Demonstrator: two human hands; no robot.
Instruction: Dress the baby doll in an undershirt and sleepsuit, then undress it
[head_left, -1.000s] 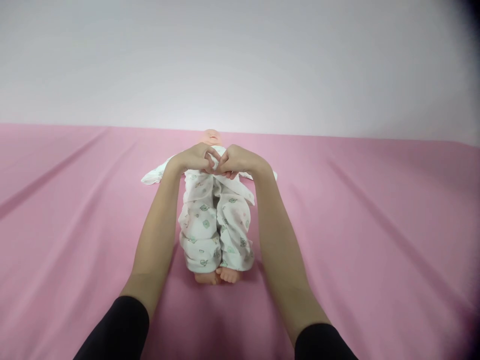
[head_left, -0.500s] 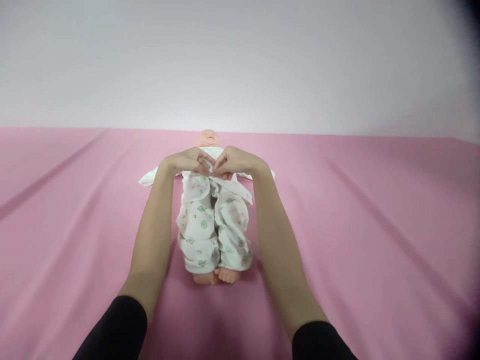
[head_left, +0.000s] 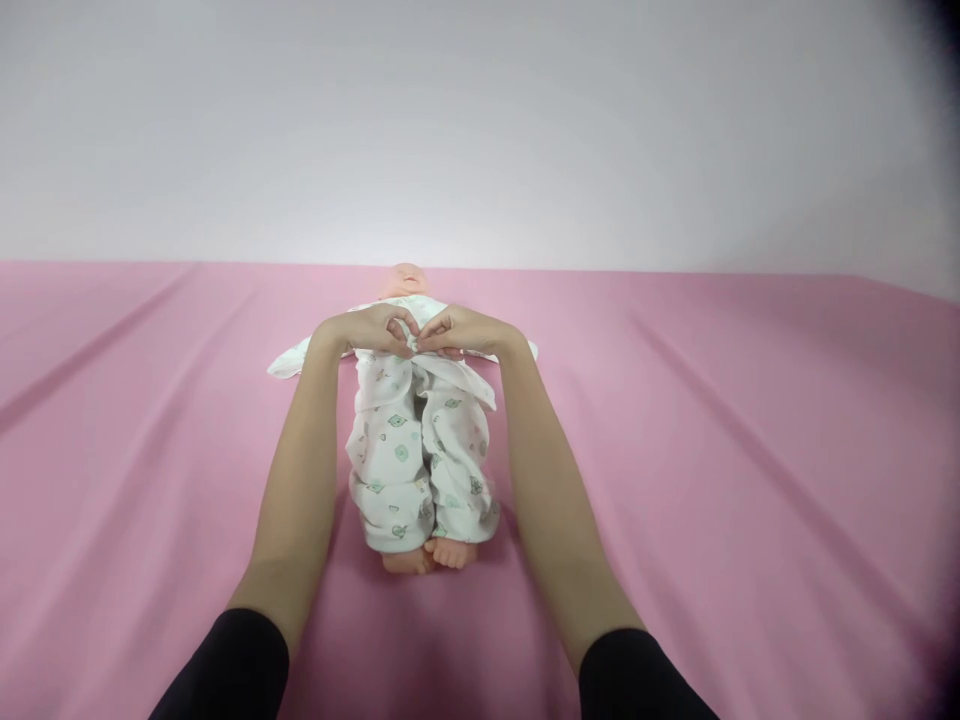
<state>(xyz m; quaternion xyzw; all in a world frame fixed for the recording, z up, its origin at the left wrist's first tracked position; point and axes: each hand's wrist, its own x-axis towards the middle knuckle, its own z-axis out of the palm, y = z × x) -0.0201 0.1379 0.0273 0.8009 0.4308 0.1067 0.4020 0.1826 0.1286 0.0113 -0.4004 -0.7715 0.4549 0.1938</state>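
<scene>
A baby doll (head_left: 407,281) lies on its back, head away from me and bare feet toward me. It wears a white top (head_left: 289,360) with the sleeves spread out, and white patterned trousers (head_left: 397,450). Over the doll's middle, my left hand (head_left: 379,328) pinches a small bit of white cloth at the top's front. My right hand (head_left: 454,330) has its fingers closed on the same spot, almost touching the left fingertips. Whether the pinched bit is a tie or a flap edge is too small to tell. A loose flap of the top hangs over the doll's hip on the right.
A pink sheet (head_left: 675,480) with several long creases covers the surface under the doll. Behind its far edge rises a plain pale wall (head_left: 480,130).
The whole view has shifted slightly, with the doll and hands a little further left. Both hands stay together at the doll's middle, and their fingers have moved slightly.
</scene>
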